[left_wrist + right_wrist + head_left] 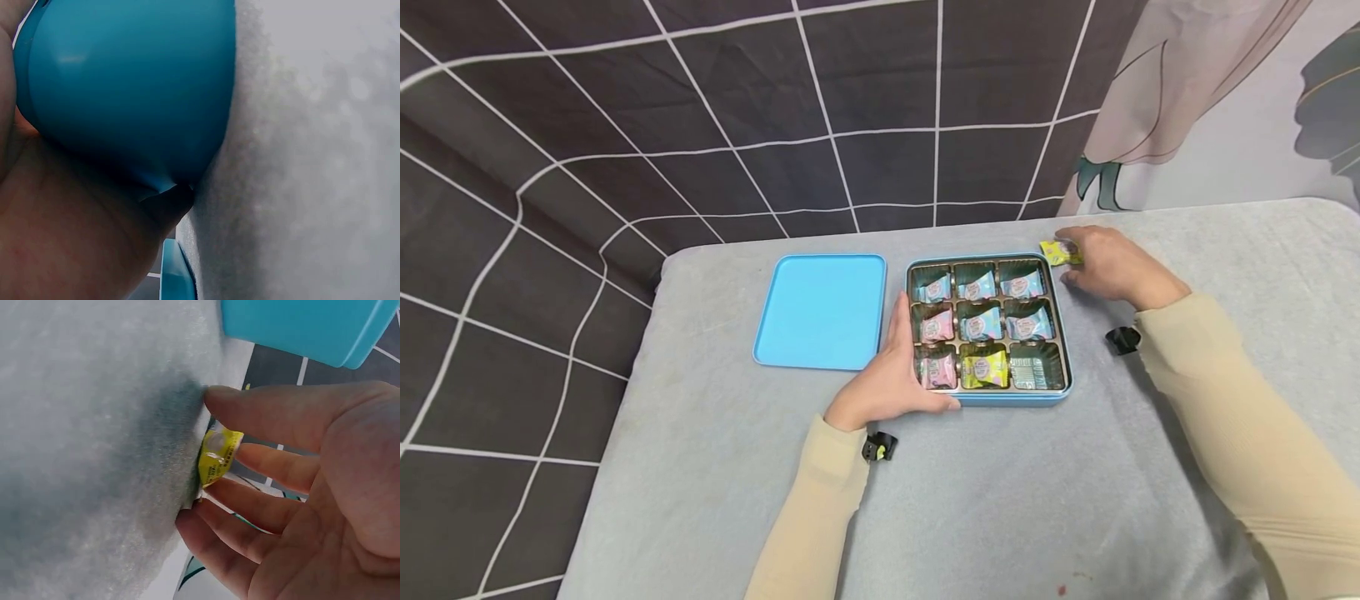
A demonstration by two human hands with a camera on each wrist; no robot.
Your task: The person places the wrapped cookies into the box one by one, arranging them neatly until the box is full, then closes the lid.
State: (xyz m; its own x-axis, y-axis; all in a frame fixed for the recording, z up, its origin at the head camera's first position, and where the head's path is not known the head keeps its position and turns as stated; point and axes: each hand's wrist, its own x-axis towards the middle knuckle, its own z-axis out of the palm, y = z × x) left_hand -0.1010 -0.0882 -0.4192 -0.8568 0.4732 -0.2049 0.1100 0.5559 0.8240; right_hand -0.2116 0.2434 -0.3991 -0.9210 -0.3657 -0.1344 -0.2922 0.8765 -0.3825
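Observation:
My left hand point(891, 375) rests against the front left corner of a blue tin point(1000, 401), its thumb along the front side and its straight fingers along the left side. The left wrist view shows the palm against the tin's wall point(131, 87). A gold-brown divided tray in the tin holds blue packets point(981, 326), pink packets point(937, 327) and one yellow packet point(986, 370); the front right compartment shows its bare bottom. Beyond the tin's back right corner, my right hand point(1112, 265) has its thumb and fingers spread around another yellow packet point(217, 456) on the cloth.
A flat blue lid point(822, 312) lies left of the tin. Grey cloth point(700, 467) covers the table. Behind stands a dark curtain point(880, 100) with white grid lines, and a patterned light one point(1217, 108) hangs at the right.

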